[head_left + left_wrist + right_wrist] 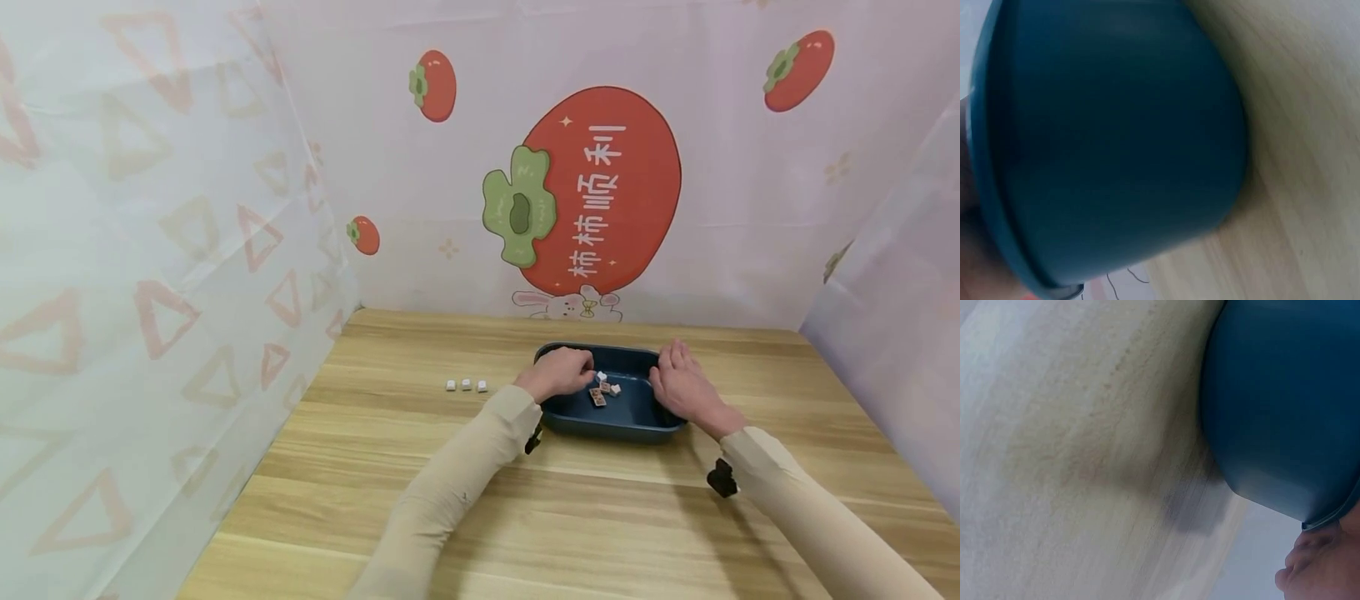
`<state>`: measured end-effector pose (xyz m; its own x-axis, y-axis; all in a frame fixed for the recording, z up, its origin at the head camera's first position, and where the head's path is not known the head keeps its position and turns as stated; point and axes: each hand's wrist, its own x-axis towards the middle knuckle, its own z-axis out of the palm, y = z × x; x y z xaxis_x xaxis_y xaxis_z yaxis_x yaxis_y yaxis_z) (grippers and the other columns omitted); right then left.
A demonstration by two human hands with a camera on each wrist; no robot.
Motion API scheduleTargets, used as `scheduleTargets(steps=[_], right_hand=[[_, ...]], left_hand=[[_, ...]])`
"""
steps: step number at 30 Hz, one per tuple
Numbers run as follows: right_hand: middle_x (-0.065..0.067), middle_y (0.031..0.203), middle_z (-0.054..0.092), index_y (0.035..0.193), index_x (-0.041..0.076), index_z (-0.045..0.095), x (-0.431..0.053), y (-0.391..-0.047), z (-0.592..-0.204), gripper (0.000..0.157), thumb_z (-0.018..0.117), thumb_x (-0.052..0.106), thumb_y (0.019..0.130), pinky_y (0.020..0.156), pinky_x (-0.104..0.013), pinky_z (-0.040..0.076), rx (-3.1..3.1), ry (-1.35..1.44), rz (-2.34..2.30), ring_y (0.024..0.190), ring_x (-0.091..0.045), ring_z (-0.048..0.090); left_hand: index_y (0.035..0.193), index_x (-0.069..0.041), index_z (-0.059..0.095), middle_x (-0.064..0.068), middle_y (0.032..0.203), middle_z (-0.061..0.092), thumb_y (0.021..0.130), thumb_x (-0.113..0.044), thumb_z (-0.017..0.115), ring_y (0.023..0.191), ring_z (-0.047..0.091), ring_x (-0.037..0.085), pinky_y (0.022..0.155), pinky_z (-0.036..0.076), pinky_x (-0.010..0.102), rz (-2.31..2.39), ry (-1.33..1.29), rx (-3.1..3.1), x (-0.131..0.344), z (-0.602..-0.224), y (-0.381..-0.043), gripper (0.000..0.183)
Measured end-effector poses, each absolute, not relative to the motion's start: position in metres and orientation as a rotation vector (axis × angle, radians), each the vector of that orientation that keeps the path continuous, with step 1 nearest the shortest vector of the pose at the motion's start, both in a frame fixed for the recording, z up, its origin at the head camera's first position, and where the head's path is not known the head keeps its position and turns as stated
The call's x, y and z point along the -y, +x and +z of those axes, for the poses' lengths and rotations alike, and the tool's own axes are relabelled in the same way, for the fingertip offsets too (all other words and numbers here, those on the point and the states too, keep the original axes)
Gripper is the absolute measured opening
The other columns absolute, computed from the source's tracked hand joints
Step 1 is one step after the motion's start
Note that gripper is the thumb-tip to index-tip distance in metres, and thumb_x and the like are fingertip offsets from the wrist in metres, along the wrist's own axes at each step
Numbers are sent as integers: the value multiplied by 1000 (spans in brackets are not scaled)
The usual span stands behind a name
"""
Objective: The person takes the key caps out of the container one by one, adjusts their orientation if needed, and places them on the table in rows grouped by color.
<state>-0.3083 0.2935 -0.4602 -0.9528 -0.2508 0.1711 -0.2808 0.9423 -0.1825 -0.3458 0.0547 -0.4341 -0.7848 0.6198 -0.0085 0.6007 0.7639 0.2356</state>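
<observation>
A dark blue rectangular tray (611,429) sits on the wooden table, and in it lie small white blocks (616,389) and small brown patterned pieces (597,397). Over its left end reaches my left hand (558,372), fingers bent down into the tray close to the white blocks. Its fingertips are hidden, so I cannot tell whether they pinch anything. My right hand (684,387) rests at the right end, fingers extended along the rim and thumb on the inner side. The tray's outer wall (1116,137) fills much of the left wrist view; the right wrist view shows the wall (1285,406) too.
Left of the tray, three small white blocks (467,385) stand in a row on the wooden table (360,467). Printed cloth walls (450,175) enclose the table at the back and both sides.
</observation>
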Motion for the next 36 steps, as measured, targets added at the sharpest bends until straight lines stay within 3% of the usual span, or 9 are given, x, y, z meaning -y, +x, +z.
scheduleTargets(steps=[12, 21, 25, 32, 36], right_hand=[[-45, 139, 13, 132, -23, 22, -284, -309, -461, 57, 27, 23, 98, 105, -61, 15, 2985, 273, 291, 130, -55, 12], [-45, 139, 14, 131, -23, 22, -279, -304, -459, 55, 30, 20, 98, 105, -61, 16, 2968, 245, 279, 130, -55, 12], [-44, 140, 11, 133, -23, 20, -279, -304, -458, 56, 29, 21, 99, 105, -61, 14, 2983, 237, 302, 131, -55, 10], [-43, 141, 8, 135, -22, 17, -280, -306, -459, 58, 27, 22, 99, 105, -61, 13, 3006, 224, 316, 132, -55, 7], [-42, 142, 7, 135, -22, 17, -281, -306, -462, 58, 26, 23, 99, 105, -61, 13, 3009, 222, 298, 132, -54, 6]], left_hand=[[105, -19, 61, -7, 92, 62, 94, -28, 51, 70, 53, 8, 63, 43, 20, 435, 932, -2875, -66, -451, -347, 17], [127, -25, 54, -5, 115, 62, 94, -17, 51, 75, 53, 10, 60, 41, 21, 360, 952, -2881, -72, -455, -352, 34], [127, -26, 56, -6, 120, 60, 93, -14, 51, 83, 54, 8, 61, 41, 20, 317, 983, -2864, -75, -454, -353, 36], [122, -27, 60, -7, 120, 59, 93, -10, 50, 106, 54, 7, 85, 45, 22, 309, 951, -2866, -79, -459, -352, 36], [123, -28, 60, -7, 118, 58, 94, -14, 50, 107, 50, 8, 95, 41, 25, 270, 917, -2877, -82, -461, -353, 33]])
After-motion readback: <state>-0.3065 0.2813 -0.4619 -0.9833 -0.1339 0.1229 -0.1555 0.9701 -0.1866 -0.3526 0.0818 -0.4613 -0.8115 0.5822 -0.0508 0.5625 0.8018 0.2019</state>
